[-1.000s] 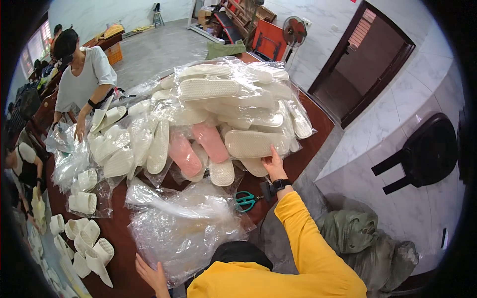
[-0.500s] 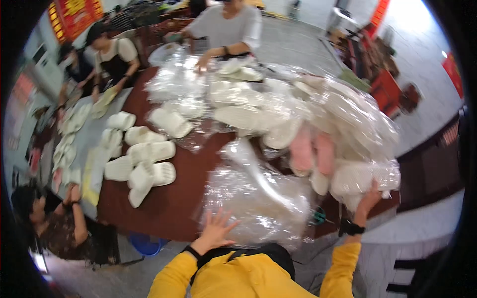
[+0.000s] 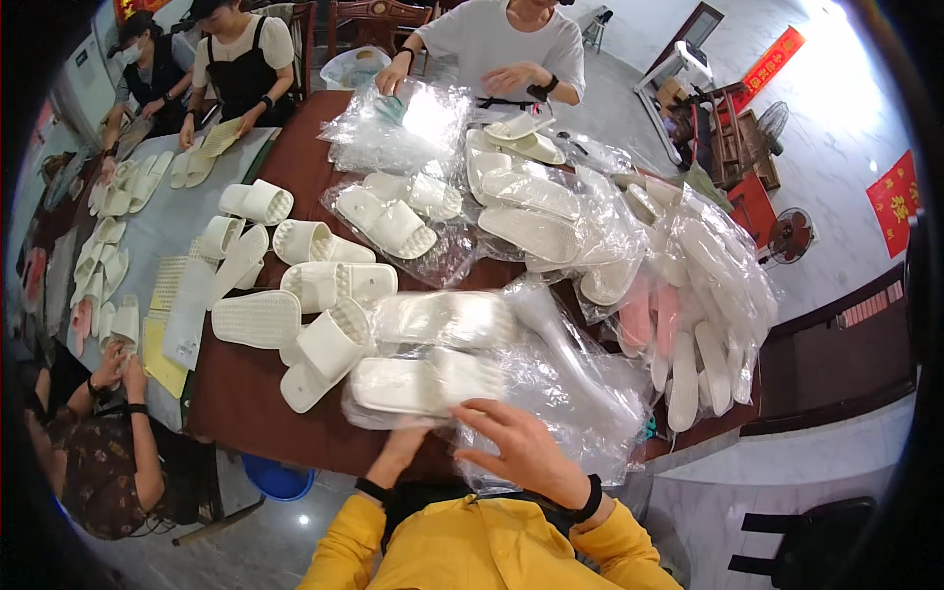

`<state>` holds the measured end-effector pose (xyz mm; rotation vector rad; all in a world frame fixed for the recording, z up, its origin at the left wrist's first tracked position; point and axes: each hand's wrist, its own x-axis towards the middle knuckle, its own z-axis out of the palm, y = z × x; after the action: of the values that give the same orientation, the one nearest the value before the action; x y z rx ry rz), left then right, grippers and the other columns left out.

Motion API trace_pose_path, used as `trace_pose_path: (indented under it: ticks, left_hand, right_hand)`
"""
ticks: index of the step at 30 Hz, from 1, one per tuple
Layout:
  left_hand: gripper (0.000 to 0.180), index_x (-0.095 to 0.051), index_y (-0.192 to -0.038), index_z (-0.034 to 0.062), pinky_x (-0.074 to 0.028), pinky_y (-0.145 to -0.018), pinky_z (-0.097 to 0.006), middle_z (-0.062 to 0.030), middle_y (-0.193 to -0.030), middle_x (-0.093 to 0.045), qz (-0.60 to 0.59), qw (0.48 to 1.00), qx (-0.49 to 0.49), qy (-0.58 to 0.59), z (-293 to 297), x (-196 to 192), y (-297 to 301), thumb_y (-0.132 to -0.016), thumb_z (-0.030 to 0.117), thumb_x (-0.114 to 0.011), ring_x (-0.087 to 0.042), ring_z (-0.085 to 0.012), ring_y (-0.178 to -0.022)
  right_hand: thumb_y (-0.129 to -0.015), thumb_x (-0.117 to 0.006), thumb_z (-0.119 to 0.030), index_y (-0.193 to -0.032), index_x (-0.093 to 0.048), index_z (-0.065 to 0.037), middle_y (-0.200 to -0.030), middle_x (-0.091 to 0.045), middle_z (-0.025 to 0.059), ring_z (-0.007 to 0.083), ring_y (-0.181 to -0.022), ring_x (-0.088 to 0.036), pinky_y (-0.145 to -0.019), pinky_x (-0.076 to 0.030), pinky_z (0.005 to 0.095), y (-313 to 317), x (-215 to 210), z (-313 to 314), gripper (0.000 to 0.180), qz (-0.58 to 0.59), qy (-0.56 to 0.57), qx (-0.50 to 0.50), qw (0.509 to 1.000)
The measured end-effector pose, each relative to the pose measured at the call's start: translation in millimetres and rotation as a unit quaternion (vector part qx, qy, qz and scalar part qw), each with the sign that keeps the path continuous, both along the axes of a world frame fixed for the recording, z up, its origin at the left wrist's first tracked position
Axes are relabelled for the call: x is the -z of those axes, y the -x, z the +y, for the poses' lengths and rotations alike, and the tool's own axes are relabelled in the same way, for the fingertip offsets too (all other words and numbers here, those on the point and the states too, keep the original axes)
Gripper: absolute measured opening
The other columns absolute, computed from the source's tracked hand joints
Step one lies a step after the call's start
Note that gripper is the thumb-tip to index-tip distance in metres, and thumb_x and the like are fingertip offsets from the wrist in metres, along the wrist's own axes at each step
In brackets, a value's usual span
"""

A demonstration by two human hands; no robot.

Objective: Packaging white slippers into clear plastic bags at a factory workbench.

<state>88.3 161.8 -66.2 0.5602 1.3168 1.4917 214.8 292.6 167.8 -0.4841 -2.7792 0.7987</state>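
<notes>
A pair of white slippers [image 3: 429, 382] in clear plastic lies right in front of me, slightly blurred. My left hand [image 3: 401, 444] is at their near edge with its fingers tucked under the plastic, mostly hidden; it appears to hold the pair. My right hand [image 3: 526, 447] reaches in from the right, thumb and fingers apart, fingertips at the near right corner of the slippers. Beneath and to the right lies a stack of clear plastic bags [image 3: 580, 393]. Loose white slippers [image 3: 329, 349] sit just left of the pair on the brown tabletop [image 3: 241, 393].
A heap of bagged slippers [image 3: 708, 265], white with some pink, covers the table's right side. Across the table, a person [image 3: 511, 49] handles clear bags [image 3: 398, 123]. Co-workers handle slippers at a grey table [image 3: 147, 246] on the left. A blue basin [image 3: 277, 479] stands below.
My right hand has come from the right-hand heap to the middle. Bagged white slippers now lie before me. My left hand has shifted from flat on the bags to under their edge.
</notes>
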Motion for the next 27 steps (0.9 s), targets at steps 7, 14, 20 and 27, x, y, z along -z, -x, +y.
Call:
trace_pose_path:
  ticks: [7, 14, 20, 27]
  left_hand:
    - [0.032, -0.047, -0.125, 0.0036, -0.044, -0.104, -0.048, -0.0172, -0.122, -0.058, -0.388, 0.906, -0.157, -0.064, -36, -21, 26, -0.094, 0.010, -0.051, -0.055, -0.0307, -0.119]
    - [0.044, -0.046, -0.129, 0.0037, -0.043, -0.104, -0.051, -0.0150, -0.125, -0.054, -0.358, 0.912, -0.201, -0.007, -20, -4, 32, -0.099, 0.037, -0.045, -0.054, -0.0329, -0.117]
    - [0.043, -0.046, -0.129, 0.0064, -0.049, -0.096, -0.050, -0.0118, -0.130, -0.051, -0.344, 0.893, -0.291, -0.012, -28, -2, 32, -0.095, 0.031, -0.051, -0.054, -0.0282, -0.115]
    - [0.033, -0.054, -0.117, 0.0068, -0.053, -0.082, -0.035, -0.0047, -0.116, -0.061, -0.349, 0.850, -0.394, -0.034, -105, 23, 62, -0.084, 0.010, -0.060, -0.060, -0.0197, -0.106]
  right_hand:
    - [-0.089, -0.066, -0.025, -0.129, -0.051, 0.001, -0.107, -0.063, 0.0189, 0.0279, -0.086, -0.067, -0.072, -0.054, 0.0343, -36, 129, 94, 0.050, -0.026, 0.164, 0.201, 0.965]
    - [-0.091, -0.064, -0.042, -0.141, -0.033, 0.002, -0.107, -0.063, 0.0191, 0.0211, -0.082, -0.064, -0.069, -0.054, 0.0328, 34, 177, 113, 0.074, -0.022, 0.463, 0.365, 0.807]
    - [-0.083, -0.071, -0.039, -0.097, -0.060, 0.000, -0.071, -0.061, 0.0063, 0.0127, -0.062, -0.055, -0.054, -0.043, 0.0287, 29, 197, 129, 0.043, -0.024, 0.301, 0.319, 0.898]
    - [-0.080, -0.070, -0.034, -0.081, -0.063, 0.000, -0.067, -0.061, 0.0131, 0.0221, -0.062, -0.057, -0.060, -0.045, 0.0361, 49, 145, 87, 0.035, -0.088, 0.276, 0.100, 0.952]
